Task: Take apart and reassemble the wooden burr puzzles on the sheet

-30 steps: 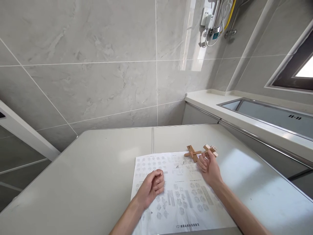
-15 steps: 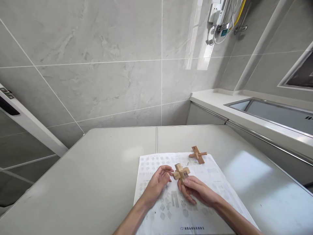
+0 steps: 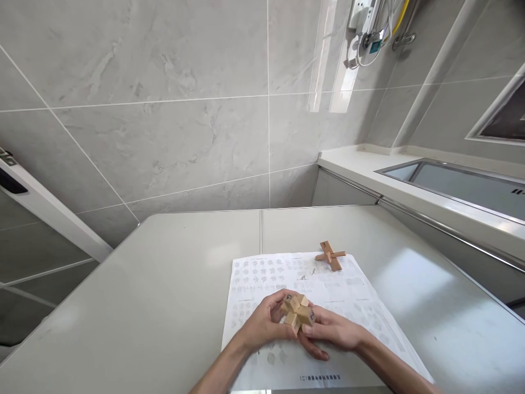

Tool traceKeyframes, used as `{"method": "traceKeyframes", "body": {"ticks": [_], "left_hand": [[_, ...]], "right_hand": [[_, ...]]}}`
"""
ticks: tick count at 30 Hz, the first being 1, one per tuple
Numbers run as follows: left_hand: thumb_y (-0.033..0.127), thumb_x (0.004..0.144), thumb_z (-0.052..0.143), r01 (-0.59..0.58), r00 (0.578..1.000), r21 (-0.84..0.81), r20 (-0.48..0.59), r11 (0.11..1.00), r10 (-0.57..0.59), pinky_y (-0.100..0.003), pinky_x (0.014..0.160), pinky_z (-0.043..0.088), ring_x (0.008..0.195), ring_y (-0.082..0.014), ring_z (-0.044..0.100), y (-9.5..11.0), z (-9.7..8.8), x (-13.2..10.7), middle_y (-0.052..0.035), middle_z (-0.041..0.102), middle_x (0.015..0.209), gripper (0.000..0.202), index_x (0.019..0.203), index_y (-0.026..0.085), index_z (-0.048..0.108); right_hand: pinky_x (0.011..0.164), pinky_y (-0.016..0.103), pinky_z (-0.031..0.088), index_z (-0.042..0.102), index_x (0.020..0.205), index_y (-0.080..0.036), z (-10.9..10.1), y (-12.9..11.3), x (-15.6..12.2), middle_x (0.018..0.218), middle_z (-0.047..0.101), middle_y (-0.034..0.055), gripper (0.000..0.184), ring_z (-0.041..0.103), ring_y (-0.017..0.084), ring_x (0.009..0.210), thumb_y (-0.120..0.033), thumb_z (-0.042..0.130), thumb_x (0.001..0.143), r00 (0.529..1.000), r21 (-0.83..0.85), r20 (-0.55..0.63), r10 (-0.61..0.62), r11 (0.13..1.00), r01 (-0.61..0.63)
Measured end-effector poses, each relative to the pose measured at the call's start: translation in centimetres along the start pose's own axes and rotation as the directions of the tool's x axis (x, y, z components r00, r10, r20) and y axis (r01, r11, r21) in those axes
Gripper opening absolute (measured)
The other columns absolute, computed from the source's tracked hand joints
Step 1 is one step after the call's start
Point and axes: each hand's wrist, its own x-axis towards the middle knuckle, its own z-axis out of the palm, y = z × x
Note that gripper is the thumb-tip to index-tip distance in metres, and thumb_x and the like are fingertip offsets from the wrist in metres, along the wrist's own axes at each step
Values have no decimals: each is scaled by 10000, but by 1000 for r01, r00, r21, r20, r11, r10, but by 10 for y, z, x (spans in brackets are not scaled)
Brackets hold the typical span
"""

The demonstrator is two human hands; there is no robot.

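Observation:
Between my two hands sits a small wooden interlocking puzzle (image 3: 297, 312), made of crossed light-brown bars with small marks on them. My left hand (image 3: 262, 323) grips it from the left with curled fingers. My right hand (image 3: 330, 331) holds it from the right, fingers wrapped below it. Both hands hover just over a printed instruction sheet (image 3: 353, 295) covered with small diagrams. A second wooden cross-shaped puzzle (image 3: 330, 255) lies at the sheet's far right corner, a hand's length beyond my right hand.
The sheet lies on a pale grey table (image 3: 164, 284) set against a grey tiled wall (image 3: 164, 109). To the right runs a white counter with a steel sink (image 3: 459, 180). A socket with cables (image 3: 369, 33) hangs on the wall above.
My right hand carried the puzzle from beside the far cross-shaped one back toward me. My left hand opened, then closed on it, so both hands now hold it.

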Motion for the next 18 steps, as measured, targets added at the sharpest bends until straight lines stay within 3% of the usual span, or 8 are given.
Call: {"method": "traceKeyframes", "body": {"ticks": [5,10,18], "left_hand": [[493,677,973,-56,991,71,-121,996,64,-401,995,499,1095,-284,659,-3,0,1,-94,699,1146,641,1171,208,680],[361,656,1000,-80,959,238,-248,968,140,-365,983,477,1094,-256,632,0,6,1,-66,688,1153,593,1110,234,640],[344,672,985,-135,918,355,-307,925,251,-399,1032,476,1083,-257,657,-1,12,3,-66,708,1136,554,1072,231,620]], "right_hand": [[557,256,399,525,635,-202,8,-10,3,557,512,-35,532,458,113,508,-513,511,1066,982,-323,-184,-51,946,-11],[548,245,307,456,699,-218,13,-7,4,624,494,-51,279,397,117,566,-228,520,971,904,-500,-411,-118,858,-115],[649,275,359,499,822,-217,13,2,8,794,552,-15,189,425,155,700,-241,448,1002,852,-559,-467,-237,826,-76]]}}
